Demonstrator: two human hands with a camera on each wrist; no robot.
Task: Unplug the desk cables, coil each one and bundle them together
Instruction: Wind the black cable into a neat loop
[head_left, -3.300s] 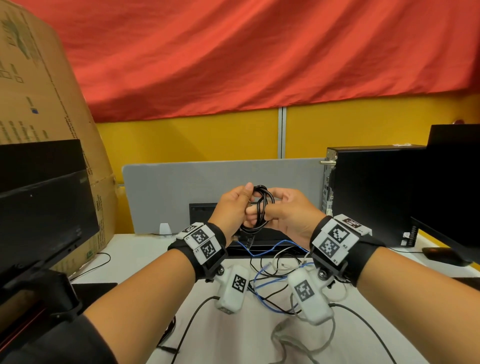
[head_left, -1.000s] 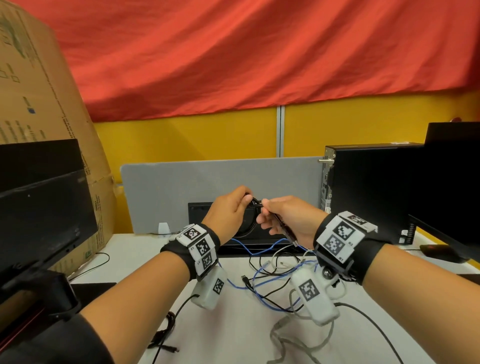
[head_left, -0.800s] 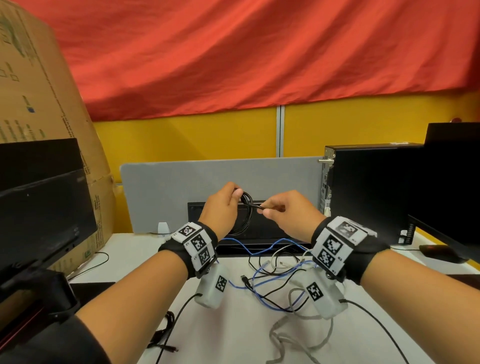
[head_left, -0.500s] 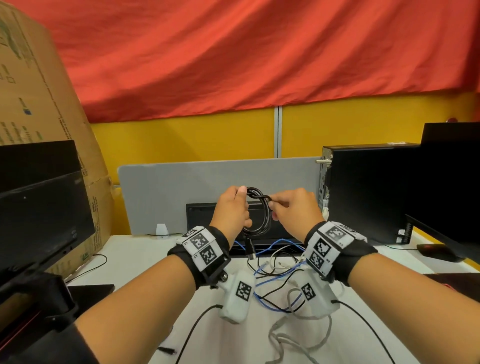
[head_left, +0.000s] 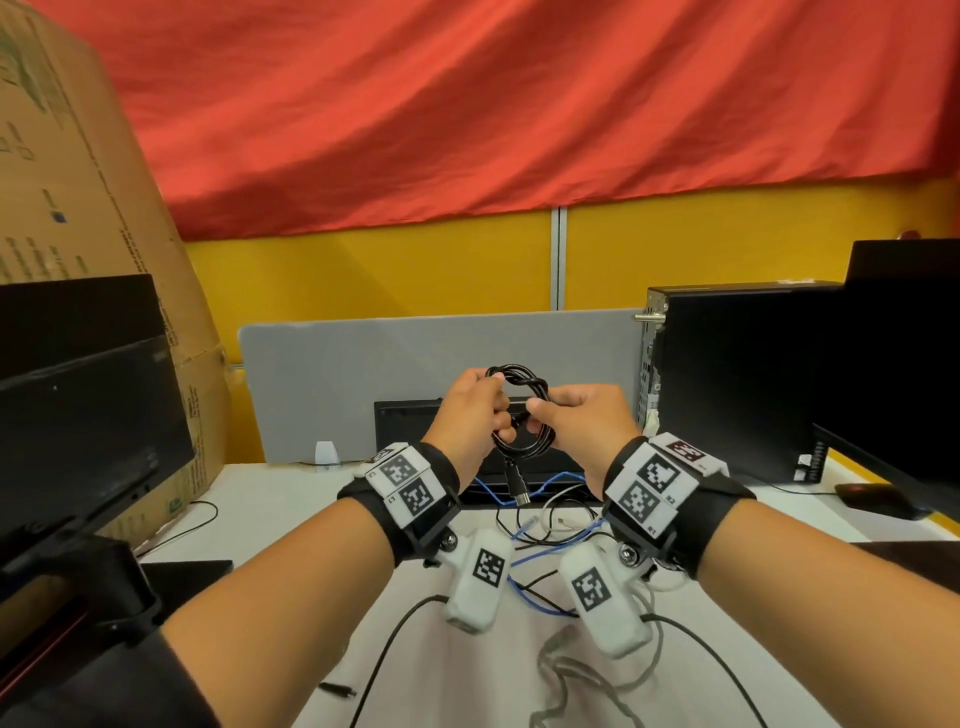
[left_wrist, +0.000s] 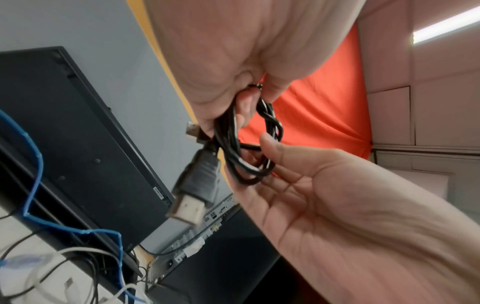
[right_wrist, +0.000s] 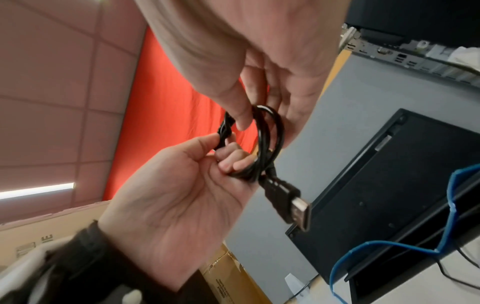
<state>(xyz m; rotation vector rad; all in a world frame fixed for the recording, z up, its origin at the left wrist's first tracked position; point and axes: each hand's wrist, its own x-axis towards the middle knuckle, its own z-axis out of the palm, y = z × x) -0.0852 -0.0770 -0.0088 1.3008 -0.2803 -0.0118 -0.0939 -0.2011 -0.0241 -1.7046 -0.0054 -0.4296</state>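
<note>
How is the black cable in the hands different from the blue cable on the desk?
The black cable is wound into a small coil; the blue cable lies loose and kinked. The black cable is held off the desk by the left hand and right hand; the blue cable rests on it among other wires.

1. The white desk (head_left: 270, 499) holds everything.
2. A blue cable (head_left: 540, 558), thin black cables (head_left: 395, 649), a white cable (head_left: 558, 512) and a grey cable (head_left: 558, 670) lie tangled on it.
3. A black computer tower (head_left: 727, 379) stands at the right.
4. A small white thing (head_left: 326, 454) sits near the grey divider (head_left: 415, 353).
</note>
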